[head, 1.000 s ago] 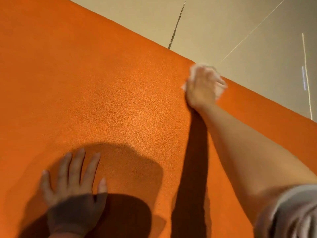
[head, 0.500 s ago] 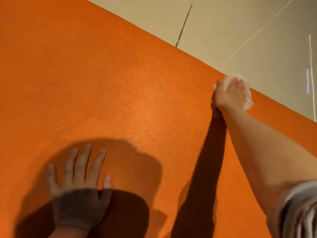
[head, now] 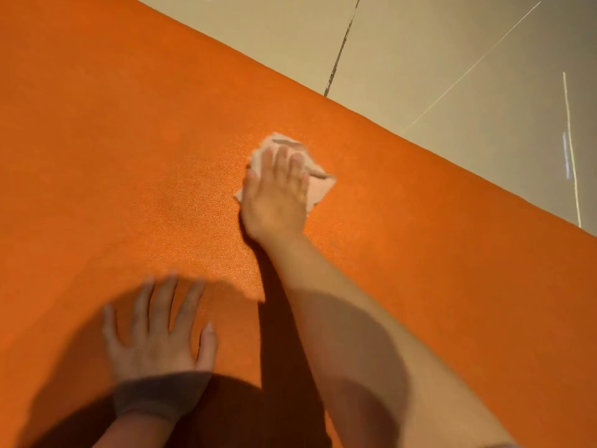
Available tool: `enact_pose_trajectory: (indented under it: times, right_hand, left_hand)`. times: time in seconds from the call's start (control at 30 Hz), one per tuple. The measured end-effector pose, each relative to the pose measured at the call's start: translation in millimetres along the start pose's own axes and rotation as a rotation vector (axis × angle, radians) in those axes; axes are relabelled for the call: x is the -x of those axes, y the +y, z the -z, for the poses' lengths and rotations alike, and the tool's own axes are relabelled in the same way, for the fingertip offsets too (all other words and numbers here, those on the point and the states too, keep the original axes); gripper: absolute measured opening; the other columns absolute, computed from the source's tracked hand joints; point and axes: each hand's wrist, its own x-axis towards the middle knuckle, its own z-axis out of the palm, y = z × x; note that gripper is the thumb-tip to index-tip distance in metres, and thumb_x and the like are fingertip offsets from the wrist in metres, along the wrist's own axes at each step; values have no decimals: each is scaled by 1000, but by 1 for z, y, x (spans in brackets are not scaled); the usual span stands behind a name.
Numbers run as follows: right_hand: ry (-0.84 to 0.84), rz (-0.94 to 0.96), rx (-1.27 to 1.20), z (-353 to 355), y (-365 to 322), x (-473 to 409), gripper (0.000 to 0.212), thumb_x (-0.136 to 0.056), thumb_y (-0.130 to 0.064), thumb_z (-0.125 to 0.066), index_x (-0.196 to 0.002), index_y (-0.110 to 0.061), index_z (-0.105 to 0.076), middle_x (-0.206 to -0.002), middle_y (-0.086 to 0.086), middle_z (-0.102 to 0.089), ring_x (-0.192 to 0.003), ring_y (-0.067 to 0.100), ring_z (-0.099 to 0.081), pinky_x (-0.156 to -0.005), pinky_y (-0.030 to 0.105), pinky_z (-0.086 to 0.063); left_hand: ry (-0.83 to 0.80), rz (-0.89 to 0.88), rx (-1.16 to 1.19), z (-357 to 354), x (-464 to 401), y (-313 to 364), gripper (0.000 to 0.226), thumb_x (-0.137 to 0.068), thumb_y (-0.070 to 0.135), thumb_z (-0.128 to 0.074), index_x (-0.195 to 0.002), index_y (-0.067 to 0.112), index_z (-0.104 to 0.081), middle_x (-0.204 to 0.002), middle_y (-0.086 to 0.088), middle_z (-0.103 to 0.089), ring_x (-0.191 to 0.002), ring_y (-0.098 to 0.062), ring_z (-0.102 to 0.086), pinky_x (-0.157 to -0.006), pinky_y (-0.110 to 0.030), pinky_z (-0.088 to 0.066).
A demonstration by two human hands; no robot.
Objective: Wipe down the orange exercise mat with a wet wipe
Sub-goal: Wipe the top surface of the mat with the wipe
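Orange textured exercise mat (head: pixel 135 156) covers the pale tiled floor (head: pixel 452 53). My right hand (head: pixel 277 192), fingers flat, presses the crumpled white wet wipe (head: pixel 318 190) at one o'clock; my left hand (head: pixel 155 334), splayed, braces at seven. I'd favour overlapping, even-pressure strokes.

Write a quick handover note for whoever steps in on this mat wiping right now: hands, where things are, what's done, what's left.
Right hand: fingers straight, pressing the wet wipe flat onto the orange mat, a little in from its far edge.
Left hand: spread flat on the mat near the body, bracing, holding nothing.
Done: cannot tell from the surface which areas are already wiped.
Left: carry on wiping across the mat; the tiled floor lies just beyond the far edge.
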Motion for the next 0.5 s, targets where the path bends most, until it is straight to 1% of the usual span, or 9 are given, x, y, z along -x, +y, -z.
enact_pose_trajectory:
  times: [0.03,0.07,0.1,0.17,0.23,0.33,0.4,0.43,0.5]
  right_hand:
    - [-49,107,13,-7,-13,9,59,-106,-44,-14,-157,-18,-1,-165,3,9,-150,23,17,-117,39,19]
    - [-80,172,33,-11,-18,15,61,-105,-48,-15,-157,-20,0,-164,1,11,-149,20,18,-117,40,20]
    - [-91,197,49,-13,-16,17,62,-104,-50,-16,-157,-22,1,-164,-1,12,-149,18,18,-117,39,20]
    - [-79,153,49,-7,5,17,65,-103,-54,-16,-157,-24,4,-164,-2,14,-149,16,19,-116,36,19]
    - [-20,-7,43,5,45,21,69,-101,-58,-15,-157,-23,6,-164,0,15,-149,16,18,-117,36,17]
    - [87,-380,18,31,128,49,77,-99,-63,-15,-157,-18,6,-164,3,13,-150,18,15,-120,39,12]
    - [112,-612,-1,52,180,83,79,-98,-63,-17,-157,-14,4,-165,7,10,-151,20,12,-121,39,10]
    - [126,-686,-6,59,199,99,80,-99,-62,-18,-157,-11,2,-165,10,9,-151,21,10,-121,39,8]
    - [128,-761,-15,61,213,121,77,-101,-57,-19,-156,-8,0,-164,13,7,-151,25,8,-120,40,7]
  left_hand:
    - [-5,-5,-6,0,-1,1,59,-83,43,-39,-136,20,-51,-143,-17,-49,-135,-38,-39,-109,-65,-16]
    - [-3,-10,-5,1,-1,2,58,-83,42,-39,-136,20,-49,-144,-17,-49,-135,-38,-39,-109,-65,-16]
    - [6,-14,4,2,-2,2,58,-84,42,-38,-136,21,-48,-144,-16,-48,-134,-38,-40,-109,-65,-17]
    - [27,-24,-2,3,-2,3,57,-85,42,-38,-136,20,-49,-144,-15,-47,-134,-38,-41,-108,-65,-18]
    - [35,-28,-2,3,0,3,57,-87,42,-37,-136,17,-54,-145,-15,-46,-135,-37,-40,-108,-65,-17]
    - [39,-38,-8,2,2,1,56,-91,43,-36,-136,16,-56,-147,-14,-45,-137,-37,-38,-109,-63,-17]
    - [16,-27,-2,1,2,2,55,-92,43,-36,-137,18,-56,-148,-13,-45,-138,-36,-37,-109,-63,-17]
    - [-9,-4,19,1,1,2,56,-91,44,-35,-137,20,-55,-148,-13,-44,-139,-35,-36,-109,-63,-16]
    - [-42,24,21,2,0,3,57,-90,45,-34,-138,21,-54,-148,-12,-45,-140,-34,-34,-109,-63,-15]
